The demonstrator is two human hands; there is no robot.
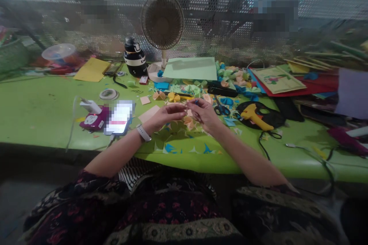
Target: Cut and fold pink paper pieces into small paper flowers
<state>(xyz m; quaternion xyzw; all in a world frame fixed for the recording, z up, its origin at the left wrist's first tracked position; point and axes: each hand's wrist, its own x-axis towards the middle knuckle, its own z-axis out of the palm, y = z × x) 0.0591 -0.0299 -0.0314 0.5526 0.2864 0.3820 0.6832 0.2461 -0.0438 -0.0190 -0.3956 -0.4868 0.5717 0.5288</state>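
Observation:
Over the front middle of the green table, my left hand [169,115] and my right hand [204,114] meet with fingertips almost touching. Both are closed in a pinch; what sits between the fingers is too small and hidden to make out. A folded peach paper flower [189,123] lies just below the fingertips. Behind them are an orange paper piece [173,97] and a peach one [159,95]. Scissors [222,109] with dark handles lie to the right of my right hand. Flat peach paper [148,115] lies beside my left hand.
A yellow glue gun [257,118] rests on a black pad at right. A lit phone [120,118] and a purple power adapter [94,119] lie left. Behind stand a fan [162,21], a black bottle [135,59] and green paper [191,68]. Paper scraps [170,148] litter the front edge.

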